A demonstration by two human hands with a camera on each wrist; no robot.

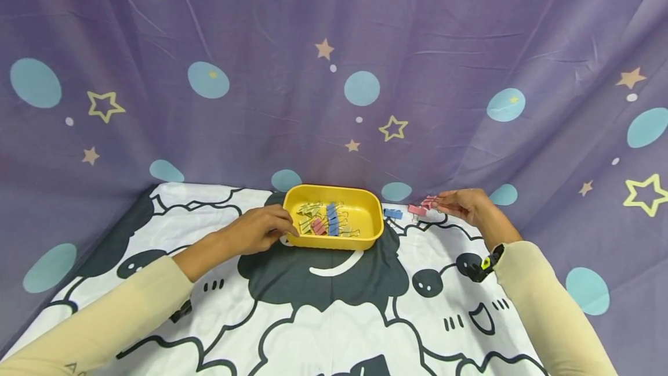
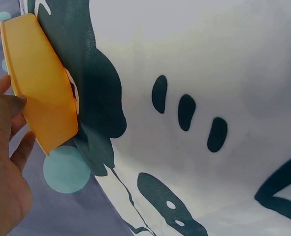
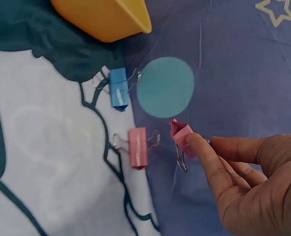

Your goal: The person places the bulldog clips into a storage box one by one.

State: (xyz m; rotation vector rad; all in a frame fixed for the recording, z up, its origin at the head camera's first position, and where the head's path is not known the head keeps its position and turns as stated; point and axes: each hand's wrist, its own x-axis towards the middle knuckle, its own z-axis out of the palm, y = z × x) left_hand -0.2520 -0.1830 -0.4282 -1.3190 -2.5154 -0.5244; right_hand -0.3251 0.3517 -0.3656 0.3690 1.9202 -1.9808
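A yellow plastic tray (image 1: 373,231) holds several green, blue and pink binder clips (image 1: 333,210). My left hand (image 1: 261,228) is at its left end, gripping the rim, with the thumb against the outer wall (image 2: 47,88) in the left wrist view. To the right of the tray, my right hand (image 1: 464,205) pinches a pink binder clip (image 3: 182,137) between thumb and fingers, one wire handle hanging down. Beside that hand a second pink binder clip (image 3: 138,147) lies on the cloth. A blue binder clip (image 3: 118,88) lies between it and the tray.
A white cloth (image 1: 209,318) with dark cartoon sheep covers the surface. Behind it hangs a purple curtain (image 1: 292,103) with stars and blue dots, meeting the cloth's back edge just behind the tray and loose clips.
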